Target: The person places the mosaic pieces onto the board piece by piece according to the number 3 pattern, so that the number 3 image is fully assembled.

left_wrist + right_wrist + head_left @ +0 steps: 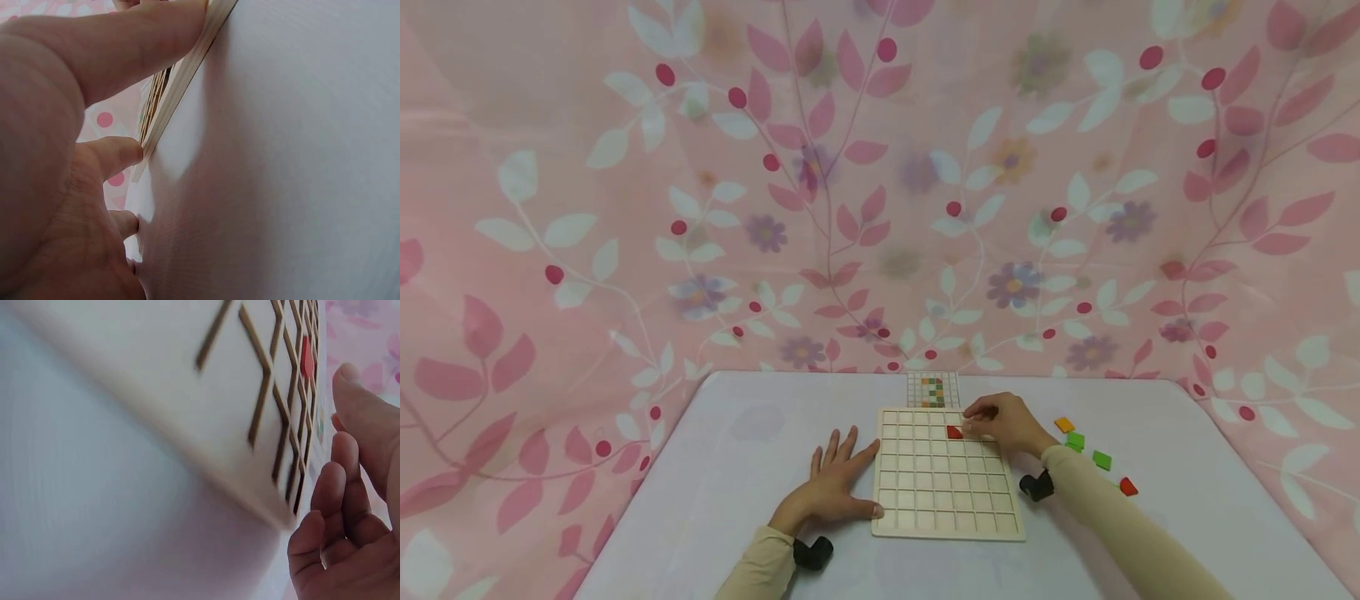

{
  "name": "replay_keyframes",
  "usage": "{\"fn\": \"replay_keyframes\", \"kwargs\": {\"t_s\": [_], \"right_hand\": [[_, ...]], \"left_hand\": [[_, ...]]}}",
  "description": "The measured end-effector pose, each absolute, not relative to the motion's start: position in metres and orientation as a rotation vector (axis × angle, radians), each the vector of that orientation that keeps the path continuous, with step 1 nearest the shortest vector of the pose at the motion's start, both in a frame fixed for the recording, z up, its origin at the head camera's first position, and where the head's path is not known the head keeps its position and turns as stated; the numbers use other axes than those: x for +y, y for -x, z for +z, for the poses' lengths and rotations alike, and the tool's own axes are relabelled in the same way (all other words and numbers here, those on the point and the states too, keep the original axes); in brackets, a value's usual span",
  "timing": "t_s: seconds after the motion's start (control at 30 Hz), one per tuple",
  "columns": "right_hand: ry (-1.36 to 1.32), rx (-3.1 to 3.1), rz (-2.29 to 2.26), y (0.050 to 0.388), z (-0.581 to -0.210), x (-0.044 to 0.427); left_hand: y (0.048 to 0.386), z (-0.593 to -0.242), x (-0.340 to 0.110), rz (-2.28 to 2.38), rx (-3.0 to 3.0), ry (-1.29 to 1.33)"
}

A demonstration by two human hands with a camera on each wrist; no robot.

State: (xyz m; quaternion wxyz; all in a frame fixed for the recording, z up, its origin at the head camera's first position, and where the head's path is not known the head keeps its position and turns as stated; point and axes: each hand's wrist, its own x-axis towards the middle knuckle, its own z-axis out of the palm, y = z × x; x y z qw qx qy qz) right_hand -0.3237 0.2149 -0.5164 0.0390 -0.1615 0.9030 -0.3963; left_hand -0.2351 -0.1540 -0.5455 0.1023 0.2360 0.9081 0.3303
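Note:
A pale wooden grid board (pixel 940 531) lies on the table, with a red tile (pixel 953 432) in one of its upper cells. In the head view my left hand (pixel 833 486) is spread at the board's left side; its thumb and index fingertip touch the edge. The left wrist view shows the thumb (pixel 144 47) against the board's rim (pixel 181 84). Over the upper right of the board is my right hand (pixel 1006 423), close beside the red tile. In the right wrist view its fingers (pixel 329 487) are loosely bent with nothing seen between them, apart from the red tile (pixel 307 357).
Right of the board lie loose tiles: an orange one (pixel 1064 425), several green ones (pixel 1102 459) and a red one (pixel 1129 486). Behind the board is a small grid card (pixel 913 387) with a coloured pattern. A pink floral cloth (pixel 880 208) hangs behind the table.

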Motion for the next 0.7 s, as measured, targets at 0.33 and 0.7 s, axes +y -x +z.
{"fn": "replay_keyframes", "kwargs": {"t_s": [0.33,0.7], "right_hand": [[0.558,2.891,-0.991,0.329,-0.500,0.266],[0.514,2.928,-0.840,0.314,-0.492,0.329]], "left_hand": [[0.233,-0.534,-0.153,0.951,2.663,-0.671],[0.232,-0.533,-0.151,0.900,2.674,-0.634]]}}
